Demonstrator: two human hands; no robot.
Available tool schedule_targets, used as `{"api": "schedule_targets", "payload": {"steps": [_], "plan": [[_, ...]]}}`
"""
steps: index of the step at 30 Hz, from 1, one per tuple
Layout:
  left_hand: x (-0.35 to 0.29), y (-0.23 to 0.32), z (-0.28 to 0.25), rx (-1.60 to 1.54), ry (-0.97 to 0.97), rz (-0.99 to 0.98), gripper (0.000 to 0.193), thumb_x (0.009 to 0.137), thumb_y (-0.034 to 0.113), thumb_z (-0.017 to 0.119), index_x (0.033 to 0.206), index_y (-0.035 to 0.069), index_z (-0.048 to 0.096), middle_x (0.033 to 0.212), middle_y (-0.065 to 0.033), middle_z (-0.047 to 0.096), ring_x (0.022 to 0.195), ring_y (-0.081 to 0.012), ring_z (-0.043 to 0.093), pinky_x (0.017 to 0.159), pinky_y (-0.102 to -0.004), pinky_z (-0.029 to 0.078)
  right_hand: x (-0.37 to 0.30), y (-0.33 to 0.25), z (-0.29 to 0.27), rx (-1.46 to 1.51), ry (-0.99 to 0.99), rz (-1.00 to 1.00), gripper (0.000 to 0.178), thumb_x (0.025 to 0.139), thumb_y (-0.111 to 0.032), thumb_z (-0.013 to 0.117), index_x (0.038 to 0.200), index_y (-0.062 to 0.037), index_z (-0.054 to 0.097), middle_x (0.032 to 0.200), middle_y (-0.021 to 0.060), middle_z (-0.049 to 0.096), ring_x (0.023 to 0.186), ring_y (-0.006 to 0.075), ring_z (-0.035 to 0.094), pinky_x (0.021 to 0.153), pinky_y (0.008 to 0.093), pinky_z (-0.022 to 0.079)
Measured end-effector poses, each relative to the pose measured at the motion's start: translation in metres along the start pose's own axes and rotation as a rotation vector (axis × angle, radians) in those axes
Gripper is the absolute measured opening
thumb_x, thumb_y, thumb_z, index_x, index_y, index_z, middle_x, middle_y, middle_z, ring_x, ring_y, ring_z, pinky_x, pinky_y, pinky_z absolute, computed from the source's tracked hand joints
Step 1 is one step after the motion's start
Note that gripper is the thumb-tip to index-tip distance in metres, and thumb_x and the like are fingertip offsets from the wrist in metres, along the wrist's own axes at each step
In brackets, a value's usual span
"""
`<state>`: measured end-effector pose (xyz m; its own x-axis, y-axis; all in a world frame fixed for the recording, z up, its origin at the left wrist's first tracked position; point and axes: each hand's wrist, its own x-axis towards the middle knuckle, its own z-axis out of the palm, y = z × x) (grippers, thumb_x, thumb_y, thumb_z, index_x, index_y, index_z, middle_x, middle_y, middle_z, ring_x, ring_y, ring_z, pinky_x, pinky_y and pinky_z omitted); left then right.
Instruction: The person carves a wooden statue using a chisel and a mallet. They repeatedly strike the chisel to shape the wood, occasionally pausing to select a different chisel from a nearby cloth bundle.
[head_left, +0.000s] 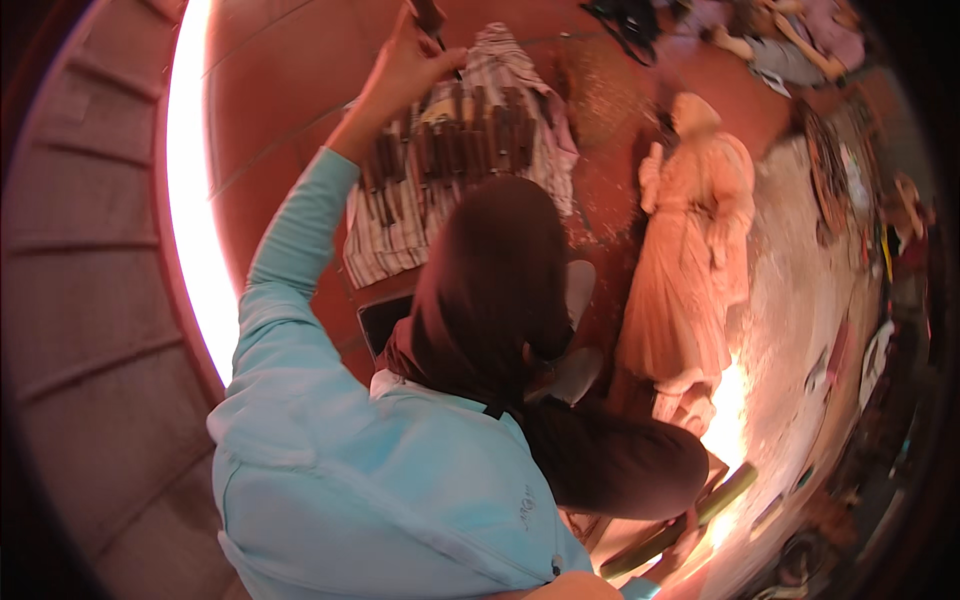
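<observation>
1) The two hands are well apart from each other
2) The left hand [400,68] is raised near the upper left corner of the striped cloth [375,258], and it is closed on a brown handle [428,14]; the tip of this tool is not clear
3) The right hand [683,548] is wrapped on a long green bar [728,493], beside a knee in dark trousers [620,470]
4) Many tools [480,148] with wooden handles lie side by side on the cloth
5) Beyond the right edge of the cloth is a carved wooden figure [690,245] in a long robe
6) Wood chips [612,85] lie on the red floor [270,125], near the cloth's upper right corner
</observation>
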<state>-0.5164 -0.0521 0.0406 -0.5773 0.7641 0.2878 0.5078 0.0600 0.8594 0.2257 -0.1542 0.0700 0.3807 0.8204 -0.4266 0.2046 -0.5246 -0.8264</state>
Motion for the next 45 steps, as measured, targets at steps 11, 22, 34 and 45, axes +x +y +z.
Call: {"api": "schedule_targets", "payload": {"steps": [11, 22, 34, 45], "plan": [[-0.014, 0.212, 0.149, -0.677, -0.631, 0.003, 0.045, 0.091, 0.009, 0.064, 0.120, 0.002, 0.031, 0.099, -0.0148, 0.062, 0.084, -0.0286, 0.070, 0.068, -0.0339, 0.062, 0.017, -0.008, -0.022, -0.035, 0.056, 0.004, 0.025, 0.086, -0.010, 0.061, 0.107, -0.0012, 0.053, 0.064, 0.0045, 0.052, 0.047, 0.0132, 0.050, 0.044, 0.0272, 0.042], [-0.186, 0.209, 0.343, -0.798, -1.181, 0.026, 0.044, 0.088, -0.001, 0.065, 0.115, 0.006, 0.029, 0.100, -0.0140, 0.061, 0.091, -0.0189, 0.066, 0.077, -0.0294, 0.057, 0.004, -0.022, -0.010, -0.043, 0.099, 0.008, 0.031, 0.084, -0.012, 0.065, 0.109, 0.0005, 0.051, 0.068, 0.0033, 0.053, 0.054, 0.0111, 0.051, 0.049, 0.0253, 0.042], [-0.203, 0.205, 0.366, -0.684, -1.134, 0.105, 0.041, 0.085, -0.002, 0.068, 0.110, 0.002, 0.034, 0.098, -0.0116, 0.057, 0.092, -0.0155, 0.063, 0.081, -0.0276, 0.054, 0.006, -0.028, -0.004, -0.211, 0.170, 0.070, 0.052, 0.084, -0.010, 0.068, 0.130, 0.0003, 0.047, 0.070, 0.0034, 0.054, 0.054, 0.0090, 0.050, 0.049, 0.0244, 0.044], [-0.205, 0.195, 0.374, -0.761, -1.138, 0.047, 0.049, 0.086, 0.000, 0.068, 0.119, 0.000, 0.032, 0.102, -0.0140, 0.056, 0.090, -0.0161, 0.063, 0.076, -0.0277, 0.055, 0.006, -0.025, -0.004, -0.276, 0.181, 0.059, 0.057, 0.084, -0.013, 0.070, 0.134, -0.0008, 0.046, 0.076, 0.0029, 0.056, 0.054, 0.0076, 0.050, 0.047, 0.0232, 0.043]]}}
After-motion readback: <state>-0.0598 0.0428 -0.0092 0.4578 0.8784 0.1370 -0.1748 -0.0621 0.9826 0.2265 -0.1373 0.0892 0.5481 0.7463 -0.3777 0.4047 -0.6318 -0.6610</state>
